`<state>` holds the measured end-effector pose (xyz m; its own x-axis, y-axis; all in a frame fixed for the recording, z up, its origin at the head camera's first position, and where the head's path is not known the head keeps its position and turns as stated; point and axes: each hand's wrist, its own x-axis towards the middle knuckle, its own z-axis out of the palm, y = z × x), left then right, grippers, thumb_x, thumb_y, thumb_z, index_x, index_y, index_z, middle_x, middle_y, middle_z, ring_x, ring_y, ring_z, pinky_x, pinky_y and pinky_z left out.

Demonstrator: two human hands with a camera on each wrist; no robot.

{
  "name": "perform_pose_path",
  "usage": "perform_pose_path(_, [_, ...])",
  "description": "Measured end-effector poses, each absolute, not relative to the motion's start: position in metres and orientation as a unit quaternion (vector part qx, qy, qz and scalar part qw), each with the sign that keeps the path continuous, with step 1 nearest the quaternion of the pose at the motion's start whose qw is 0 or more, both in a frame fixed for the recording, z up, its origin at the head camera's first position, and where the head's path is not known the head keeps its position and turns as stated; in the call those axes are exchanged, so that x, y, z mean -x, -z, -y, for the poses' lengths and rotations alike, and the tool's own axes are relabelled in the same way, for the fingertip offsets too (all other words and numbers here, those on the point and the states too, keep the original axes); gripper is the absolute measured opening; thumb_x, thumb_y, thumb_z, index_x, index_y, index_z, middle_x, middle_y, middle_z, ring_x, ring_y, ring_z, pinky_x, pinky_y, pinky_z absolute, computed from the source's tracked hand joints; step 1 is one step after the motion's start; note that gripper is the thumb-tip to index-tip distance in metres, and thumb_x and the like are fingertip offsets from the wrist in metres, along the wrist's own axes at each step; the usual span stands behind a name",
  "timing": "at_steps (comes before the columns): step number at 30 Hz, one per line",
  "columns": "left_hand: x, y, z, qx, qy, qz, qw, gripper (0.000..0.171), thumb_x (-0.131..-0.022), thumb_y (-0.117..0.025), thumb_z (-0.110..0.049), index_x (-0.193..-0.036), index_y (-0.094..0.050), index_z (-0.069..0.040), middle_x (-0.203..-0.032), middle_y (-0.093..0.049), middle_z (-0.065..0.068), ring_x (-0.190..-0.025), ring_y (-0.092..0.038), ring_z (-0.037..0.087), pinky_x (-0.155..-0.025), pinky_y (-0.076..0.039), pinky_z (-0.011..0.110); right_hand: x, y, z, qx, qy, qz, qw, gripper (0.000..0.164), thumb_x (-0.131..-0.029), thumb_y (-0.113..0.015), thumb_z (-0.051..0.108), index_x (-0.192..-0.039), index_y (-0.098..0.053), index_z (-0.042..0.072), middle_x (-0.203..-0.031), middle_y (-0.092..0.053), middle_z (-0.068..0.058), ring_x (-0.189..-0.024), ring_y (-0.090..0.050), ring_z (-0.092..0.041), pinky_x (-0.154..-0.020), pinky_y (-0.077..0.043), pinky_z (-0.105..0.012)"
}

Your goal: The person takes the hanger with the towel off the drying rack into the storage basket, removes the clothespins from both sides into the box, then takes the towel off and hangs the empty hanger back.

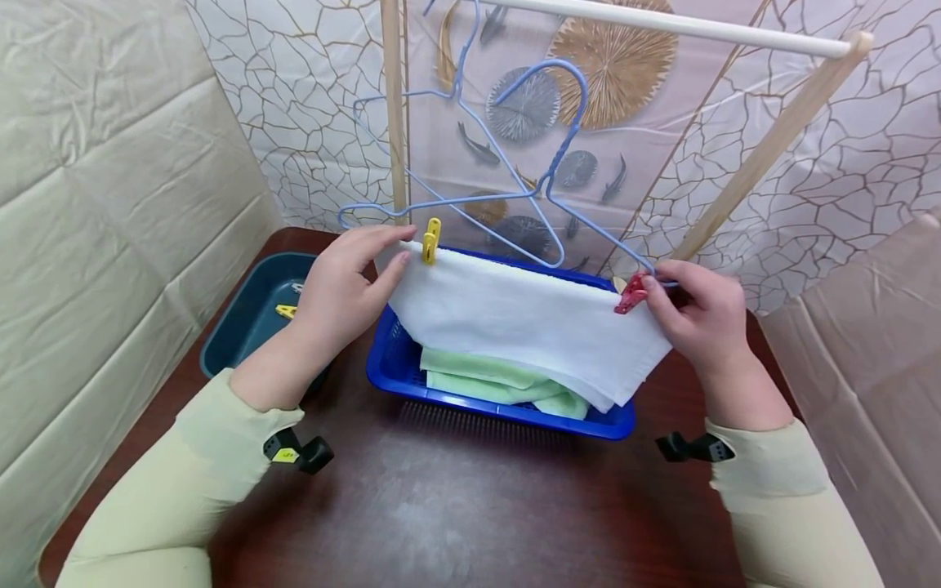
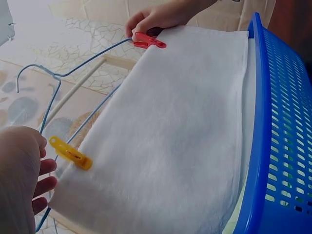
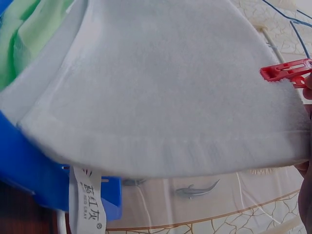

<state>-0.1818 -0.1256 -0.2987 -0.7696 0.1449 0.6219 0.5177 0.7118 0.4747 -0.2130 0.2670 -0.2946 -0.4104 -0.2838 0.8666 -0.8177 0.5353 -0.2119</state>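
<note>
A white towel (image 1: pixel 515 314) hangs from the lower bar of a blue wire hanger (image 1: pixel 566 147). A yellow clothespin (image 1: pixel 430 241) clips its left part and a red clothespin (image 1: pixel 631 294) its right part. My right hand (image 1: pixel 698 314) pinches the red clothespin beside the hanger's right end; the right wrist view shows only part of its fingers. Near the yellow clothespin, my left hand (image 1: pixel 345 282) is at the towel's left corner, thumb and forefinger apart. In the left wrist view its other fingers (image 2: pixel 45 186) are loosely bent beside the hanger.
Below the towel stands a blue basket (image 1: pixel 500 408) with a folded green towel (image 1: pixel 485 380) inside. A teal tray (image 1: pixel 220 331) holding another yellow clothespin (image 1: pixel 286 311) is at the left. Behind, a second blue hanger (image 1: pixel 507 155) hangs near the rack's white rail (image 1: pixel 706 26).
</note>
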Motion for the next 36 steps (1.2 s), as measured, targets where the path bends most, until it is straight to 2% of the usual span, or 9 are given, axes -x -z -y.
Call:
perform_pose_path(4, [0.183,0.297,0.122,0.185,0.325,0.886,0.274,0.037,-0.091,-0.056,-0.035,-0.127,-0.058,-0.023,-0.125,-0.058,-0.003,-0.118,-0.049,0.012,-0.087,-0.048,0.033,0.214,0.295,-0.264,-0.362,-0.327,0.770,0.412,0.044,-0.086,-0.061,0.037,-0.083,-0.068,-0.006,-0.070,-0.064,-0.017,-0.057,-0.047,-0.009,-0.062,-0.039,-0.006])
perform_pose_path(7, [0.185,0.296,0.120,0.180,0.318,0.893,0.263,0.040,-0.092,-0.053,-0.038,-0.129,-0.055,-0.023,-0.127,-0.057,-0.003,-0.120,-0.048,0.013,-0.097,-0.043,0.036,0.215,0.296,-0.262,-0.363,-0.325,0.769,0.413,0.044,-0.086,-0.061,0.038,-0.083,-0.068,-0.005,-0.070,-0.064,-0.016,-0.057,-0.047,-0.009,-0.061,-0.038,-0.006])
perform_pose_path(14, [0.190,0.294,0.118,0.171,0.300,0.908,0.237,0.045,-0.093,-0.049,-0.041,-0.134,-0.049,-0.024,-0.132,-0.053,-0.004,-0.123,-0.046,0.017,-0.102,-0.037,0.041,0.215,0.297,-0.261,-0.358,-0.316,0.776,0.413,0.042,-0.086,-0.061,0.037,-0.084,-0.069,-0.003,-0.072,-0.066,-0.015,-0.056,-0.049,-0.011,-0.062,-0.038,-0.005])
perform_pose_path(25, [0.195,0.292,0.116,0.178,0.305,0.910,0.219,0.042,-0.096,-0.045,-0.035,-0.136,-0.046,-0.021,-0.130,-0.055,0.000,-0.121,-0.047,0.020,-0.105,-0.033,0.041,0.215,0.298,-0.260,-0.358,-0.318,0.775,0.413,0.039,-0.085,-0.061,0.034,-0.085,-0.069,-0.004,-0.071,-0.066,-0.014,-0.055,-0.048,-0.012,-0.061,-0.038,-0.005])
perform_pose_path(36, [0.196,0.291,0.115,0.170,0.334,0.910,0.180,0.043,-0.096,-0.044,-0.039,-0.135,-0.048,-0.022,-0.128,-0.055,-0.001,-0.120,-0.045,0.019,-0.103,-0.033,0.045,0.215,0.298,-0.261,-0.354,-0.312,0.777,0.417,0.041,-0.086,-0.060,0.036,-0.086,-0.069,-0.003,-0.071,-0.066,-0.014,-0.054,-0.049,-0.016,-0.060,-0.038,-0.006])
